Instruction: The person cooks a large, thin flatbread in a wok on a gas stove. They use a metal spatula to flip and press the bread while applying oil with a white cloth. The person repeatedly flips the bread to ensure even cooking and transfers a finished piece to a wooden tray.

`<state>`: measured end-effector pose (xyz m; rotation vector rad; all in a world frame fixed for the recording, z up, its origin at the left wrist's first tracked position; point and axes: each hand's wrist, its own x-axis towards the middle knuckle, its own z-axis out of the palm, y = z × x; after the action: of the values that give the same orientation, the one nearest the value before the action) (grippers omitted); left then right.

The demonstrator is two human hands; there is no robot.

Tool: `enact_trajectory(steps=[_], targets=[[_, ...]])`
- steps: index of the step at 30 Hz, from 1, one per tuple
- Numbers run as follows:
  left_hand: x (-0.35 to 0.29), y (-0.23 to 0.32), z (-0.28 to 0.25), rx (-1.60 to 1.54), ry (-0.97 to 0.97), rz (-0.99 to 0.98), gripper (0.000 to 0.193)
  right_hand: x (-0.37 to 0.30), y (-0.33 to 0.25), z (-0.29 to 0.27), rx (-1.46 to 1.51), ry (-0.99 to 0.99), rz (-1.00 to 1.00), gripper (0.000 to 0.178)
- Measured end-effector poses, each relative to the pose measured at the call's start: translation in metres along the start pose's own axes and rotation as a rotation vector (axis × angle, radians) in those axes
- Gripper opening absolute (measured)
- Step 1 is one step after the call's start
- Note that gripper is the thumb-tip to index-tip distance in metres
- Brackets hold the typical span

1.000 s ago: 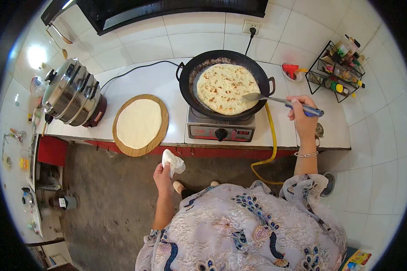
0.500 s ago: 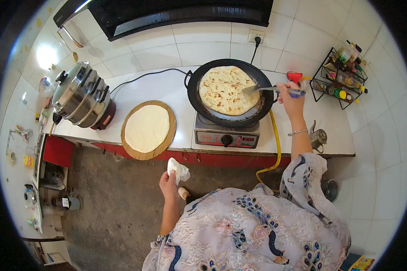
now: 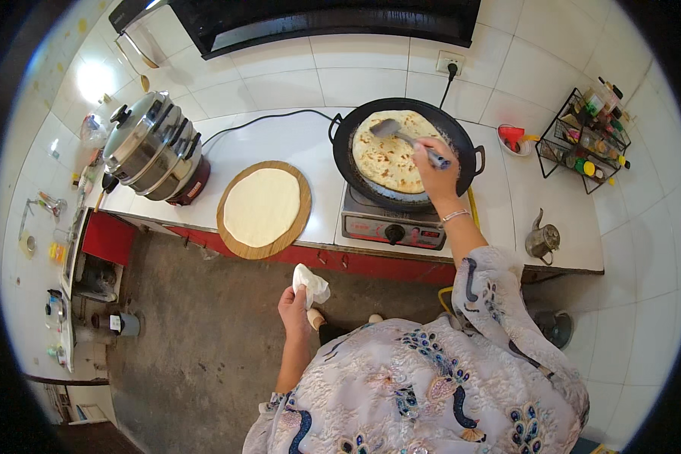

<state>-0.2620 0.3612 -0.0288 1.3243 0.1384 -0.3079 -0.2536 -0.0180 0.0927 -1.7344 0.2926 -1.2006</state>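
My right hand (image 3: 436, 168) grips the handle of a metal spatula (image 3: 387, 128), whose blade rests on a browned flatbread (image 3: 378, 157). The bread lies in a large black two-handled wok (image 3: 346, 147) on a gas stove (image 3: 393, 226). Closed around a crumpled white cloth or tissue (image 3: 311, 288), my left hand (image 3: 293, 306) hangs in front of the counter, above the floor. Left of the stove, a pale rolled-out round of dough (image 3: 262, 208) lies on a round wooden board (image 3: 306, 189) that juts over the counter's front edge.
A steel stacked steamer (image 3: 147, 151) stands on the counter (image 3: 204, 121) at left. To the right are a metal oil pot (image 3: 542, 239), a white bowl with a red item (image 3: 514, 141) and a black rack of seasoning bottles (image 3: 586, 136). A black hood (image 3: 325, 23) overhangs the wall.
My right hand has moved left over the wok, carrying the spatula from the bread's right side to its upper middle. The left hand still holds the white cloth. The view has shifted slightly.
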Motion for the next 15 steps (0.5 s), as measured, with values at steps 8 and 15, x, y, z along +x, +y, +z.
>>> enact_trajectory(steps=[8, 15], targets=[[-0.009, -0.002, -0.006, 0.026, 0.080, -0.054, 0.014, -0.017, -0.037, 0.000, -0.221, -0.142, -0.093, 0.014], [0.009, 0.002, 0.007, 0.041, 0.012, -0.028, 0.014, -0.034, -0.061, -0.074, -0.020, -0.212, 0.242, 0.019]])
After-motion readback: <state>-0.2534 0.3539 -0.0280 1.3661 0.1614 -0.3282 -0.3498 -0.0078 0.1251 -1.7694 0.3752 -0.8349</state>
